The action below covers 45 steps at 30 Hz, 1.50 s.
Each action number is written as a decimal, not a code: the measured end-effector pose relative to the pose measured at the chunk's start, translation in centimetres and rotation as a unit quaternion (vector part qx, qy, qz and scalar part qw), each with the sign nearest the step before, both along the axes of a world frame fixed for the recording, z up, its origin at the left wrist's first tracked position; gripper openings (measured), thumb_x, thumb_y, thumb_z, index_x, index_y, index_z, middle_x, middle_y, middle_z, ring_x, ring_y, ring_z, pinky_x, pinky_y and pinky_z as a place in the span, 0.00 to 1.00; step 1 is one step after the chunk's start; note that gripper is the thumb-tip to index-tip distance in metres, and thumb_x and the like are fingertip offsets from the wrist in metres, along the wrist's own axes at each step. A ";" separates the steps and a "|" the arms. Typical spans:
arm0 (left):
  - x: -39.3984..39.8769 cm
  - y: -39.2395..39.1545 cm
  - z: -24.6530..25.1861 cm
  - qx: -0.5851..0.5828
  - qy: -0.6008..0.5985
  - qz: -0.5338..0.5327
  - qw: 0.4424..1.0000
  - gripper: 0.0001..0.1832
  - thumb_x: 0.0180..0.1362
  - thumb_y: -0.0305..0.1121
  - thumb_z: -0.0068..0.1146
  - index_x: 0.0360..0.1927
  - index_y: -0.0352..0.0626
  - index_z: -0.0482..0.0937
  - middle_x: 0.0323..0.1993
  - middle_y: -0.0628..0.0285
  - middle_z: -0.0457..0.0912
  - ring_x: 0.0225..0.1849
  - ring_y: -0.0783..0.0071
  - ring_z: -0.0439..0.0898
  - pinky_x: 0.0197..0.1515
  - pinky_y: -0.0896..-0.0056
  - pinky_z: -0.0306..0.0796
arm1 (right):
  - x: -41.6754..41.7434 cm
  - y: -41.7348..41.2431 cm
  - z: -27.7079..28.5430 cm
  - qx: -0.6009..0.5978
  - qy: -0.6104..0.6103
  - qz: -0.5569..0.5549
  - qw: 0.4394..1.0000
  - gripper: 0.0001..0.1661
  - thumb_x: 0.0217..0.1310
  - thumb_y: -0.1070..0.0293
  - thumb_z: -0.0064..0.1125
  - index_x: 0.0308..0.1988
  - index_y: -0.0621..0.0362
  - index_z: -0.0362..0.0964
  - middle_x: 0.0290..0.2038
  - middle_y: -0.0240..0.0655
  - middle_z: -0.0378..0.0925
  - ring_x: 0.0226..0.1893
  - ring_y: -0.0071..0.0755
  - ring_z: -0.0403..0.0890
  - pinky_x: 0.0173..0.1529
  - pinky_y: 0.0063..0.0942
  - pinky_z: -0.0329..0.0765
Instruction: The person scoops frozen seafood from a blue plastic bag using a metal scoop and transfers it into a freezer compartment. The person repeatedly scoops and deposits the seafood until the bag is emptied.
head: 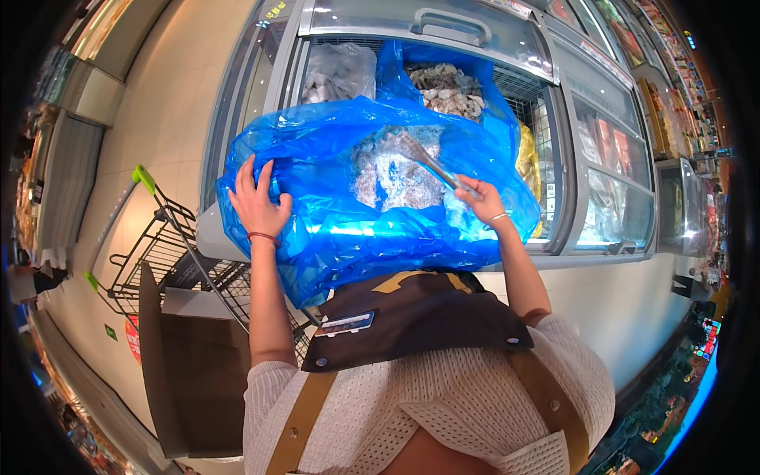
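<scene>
A large blue plastic bag (320, 157) lies spread over the front of an open chest freezer, its mouth wide. Inside it is a whitish, frosted mass of frozen food (380, 172), probably seafood. My left hand (259, 199) rests on the bag's left side, fingers spread and pointing away from me. My right hand (484, 202) grips metal tongs (428, 161) by the handle end. Their head points up and left and lies over the frozen mass; contact with it cannot be told. The near part of the bag reaches the front of my dark apron (415, 314).
Behind the bag, the freezer holds a clear bag of grey pieces (337, 80), another blue bag (389, 71) with frozen food, and a yellow bag (527, 157). A glass freezer lid (368, 21) spans the far side. At left stand a shopping cart (172, 237) and open cardboard box (202, 362).
</scene>
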<state>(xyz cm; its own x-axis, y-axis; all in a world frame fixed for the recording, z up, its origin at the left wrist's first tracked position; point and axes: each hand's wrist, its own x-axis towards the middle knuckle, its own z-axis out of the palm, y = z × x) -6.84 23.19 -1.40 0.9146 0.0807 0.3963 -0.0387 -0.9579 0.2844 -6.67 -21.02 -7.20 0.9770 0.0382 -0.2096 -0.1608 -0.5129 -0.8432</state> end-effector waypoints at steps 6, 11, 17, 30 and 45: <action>0.1 -0.1 0.0 0.011 -0.006 -0.006 1.000 0.35 0.34 0.35 0.55 0.54 0.56 0.71 0.62 0.60 0.63 0.64 0.56 0.60 0.59 0.32 0.52 | 3.8 -1.9 4.5 -0.079 -0.115 -0.151 0.979 0.29 0.55 0.57 0.62 0.55 0.55 0.68 0.35 0.38 0.80 0.30 0.33 0.79 0.35 0.30 0.75; 0.2 0.0 -0.1 0.004 -0.018 -0.009 1.000 0.35 0.34 0.35 0.54 0.54 0.56 0.72 0.62 0.60 0.63 0.64 0.56 0.61 0.59 0.31 0.51 | 1.6 0.6 5.1 -0.293 -0.185 -0.101 0.932 0.31 0.55 0.50 0.57 0.57 0.48 0.66 0.40 0.46 0.77 0.37 0.51 0.79 0.38 0.40 0.75; -0.1 -0.1 -0.1 0.004 -0.007 -0.001 1.000 0.34 0.34 0.35 0.54 0.54 0.58 0.71 0.62 0.60 0.62 0.64 0.56 0.60 0.59 0.30 0.51 | 0.1 5.7 1.8 -0.367 -0.089 0.183 0.908 0.29 0.56 0.51 0.54 0.57 0.44 0.64 0.39 0.41 0.78 0.39 0.47 0.79 0.40 0.41 0.76; 0.0 -0.2 0.0 0.001 0.005 0.000 1.000 0.34 0.34 0.35 0.55 0.54 0.58 0.71 0.62 0.60 0.62 0.64 0.55 0.60 0.59 0.28 0.50 | 6.1 13.6 -2.4 -0.453 0.000 0.162 0.877 0.30 0.54 0.52 0.57 0.54 0.49 0.63 0.36 0.43 0.78 0.38 0.47 0.80 0.38 0.42 0.76; -0.3 0.1 -0.6 0.005 -0.053 -0.005 0.999 0.36 0.34 0.34 0.54 0.56 0.45 0.68 0.59 0.56 0.65 0.61 0.53 0.64 0.57 0.36 0.56 | 6.2 9.3 -6.2 0.203 0.395 -0.005 0.896 0.22 0.55 0.47 0.60 0.35 0.57 0.74 0.27 0.37 0.77 0.22 0.28 0.75 0.26 0.29 0.69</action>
<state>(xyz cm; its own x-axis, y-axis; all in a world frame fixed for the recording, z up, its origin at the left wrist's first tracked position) -7.11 23.26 -1.96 0.8680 0.0682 0.4918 -0.0771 -0.9600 0.2691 -0.46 -11.68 -13.37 0.5304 0.2602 -0.8068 -0.7931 -0.1839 -0.5807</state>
